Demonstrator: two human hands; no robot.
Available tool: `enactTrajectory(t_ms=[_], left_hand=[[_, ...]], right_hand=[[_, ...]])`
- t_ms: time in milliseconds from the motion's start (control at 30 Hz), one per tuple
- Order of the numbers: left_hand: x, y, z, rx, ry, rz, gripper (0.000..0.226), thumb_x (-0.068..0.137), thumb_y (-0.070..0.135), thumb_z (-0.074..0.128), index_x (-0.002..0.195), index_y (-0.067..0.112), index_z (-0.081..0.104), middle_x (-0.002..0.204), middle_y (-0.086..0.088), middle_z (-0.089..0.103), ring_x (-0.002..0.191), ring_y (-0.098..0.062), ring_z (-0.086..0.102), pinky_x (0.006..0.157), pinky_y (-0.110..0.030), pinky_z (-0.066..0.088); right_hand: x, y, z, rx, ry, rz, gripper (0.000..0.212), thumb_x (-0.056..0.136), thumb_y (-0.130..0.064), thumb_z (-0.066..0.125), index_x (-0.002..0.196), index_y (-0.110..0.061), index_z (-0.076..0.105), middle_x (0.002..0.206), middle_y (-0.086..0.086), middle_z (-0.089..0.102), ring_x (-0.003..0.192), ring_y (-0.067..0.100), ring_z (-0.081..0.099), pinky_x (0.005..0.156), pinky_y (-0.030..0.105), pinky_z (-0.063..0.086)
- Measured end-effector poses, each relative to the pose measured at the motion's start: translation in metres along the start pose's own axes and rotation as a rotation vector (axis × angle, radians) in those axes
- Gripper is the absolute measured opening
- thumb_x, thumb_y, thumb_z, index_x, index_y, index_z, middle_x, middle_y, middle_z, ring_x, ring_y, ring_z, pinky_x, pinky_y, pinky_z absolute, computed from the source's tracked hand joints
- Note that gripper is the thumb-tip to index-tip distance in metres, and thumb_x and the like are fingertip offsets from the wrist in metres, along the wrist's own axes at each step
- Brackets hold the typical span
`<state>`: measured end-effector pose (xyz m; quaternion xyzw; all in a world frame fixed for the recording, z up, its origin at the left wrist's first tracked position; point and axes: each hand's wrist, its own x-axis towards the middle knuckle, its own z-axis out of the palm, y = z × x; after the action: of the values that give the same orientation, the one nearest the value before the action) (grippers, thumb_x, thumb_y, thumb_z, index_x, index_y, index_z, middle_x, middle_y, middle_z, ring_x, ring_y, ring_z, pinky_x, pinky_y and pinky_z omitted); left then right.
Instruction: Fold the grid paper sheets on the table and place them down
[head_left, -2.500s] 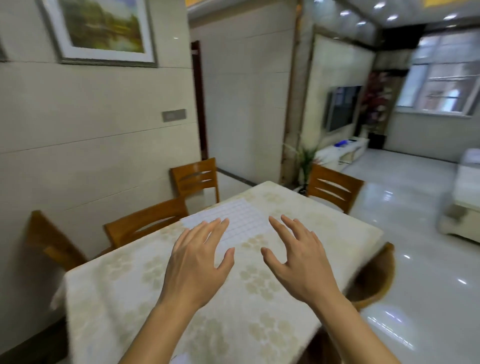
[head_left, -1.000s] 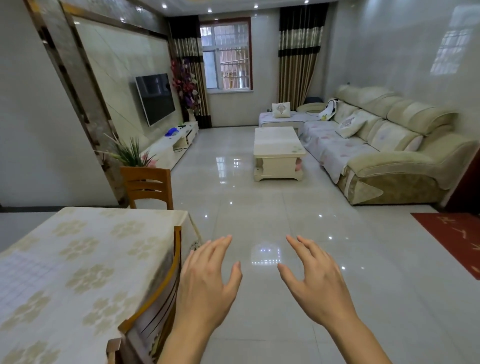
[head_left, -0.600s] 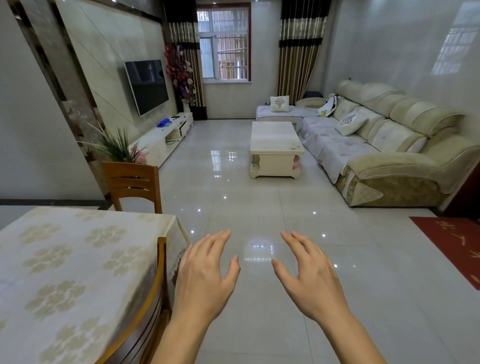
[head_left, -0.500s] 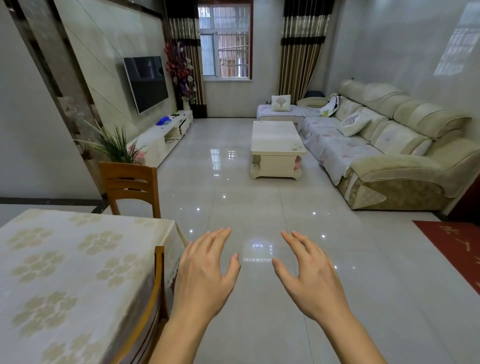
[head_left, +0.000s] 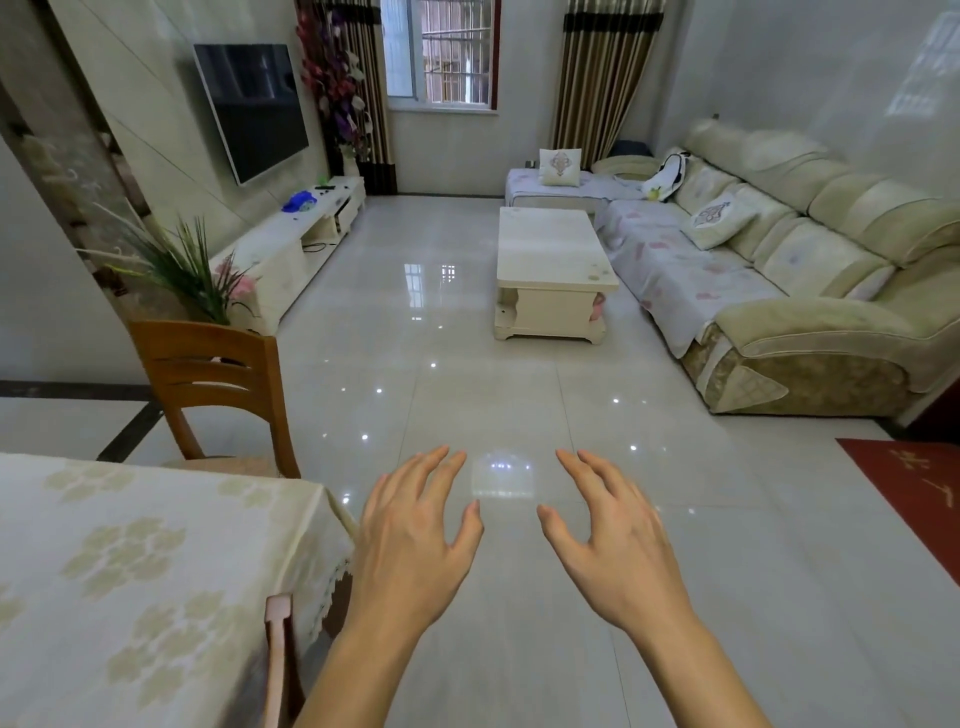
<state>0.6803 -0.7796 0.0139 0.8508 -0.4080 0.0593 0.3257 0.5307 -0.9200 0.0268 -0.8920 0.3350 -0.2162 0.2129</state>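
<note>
Both hands (head_left: 415, 545) unmoved, fingers (head_left: 597, 473) splayed.

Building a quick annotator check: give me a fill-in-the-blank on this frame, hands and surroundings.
1. Both hands, the left hand and the right hand, hold ____.
2. The two hands hover with spread fingers over the glossy tiled ____.
3. The table with the floral cloth lies on the person's ____ side.
4. No grid ____ shows anywhere in this view.

Missing words: nothing; floor; left; paper
</note>
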Motion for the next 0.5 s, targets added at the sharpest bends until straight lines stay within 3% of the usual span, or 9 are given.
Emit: enactTrajectory(t_ms=[500], left_hand=[[0.189, -0.011, 0.098, 0.155, -0.001, 0.007, 0.055, 0.092, 0.048, 0.041, 0.142, 0.028, 0.049, 0.145, 0.007, 0.051, 0.137, -0.015, 0.043, 0.116, -0.047, 0.033]], right_hand=[[0.213, 0.069, 0.046, 0.051, -0.067, -0.045, 0.067, 0.084, -0.065, 0.033, 0.146, -0.039, 0.038, 0.151, -0.013, 0.038, 0.14, 0.009, 0.03, 0.116, 0.042, 0.03]])
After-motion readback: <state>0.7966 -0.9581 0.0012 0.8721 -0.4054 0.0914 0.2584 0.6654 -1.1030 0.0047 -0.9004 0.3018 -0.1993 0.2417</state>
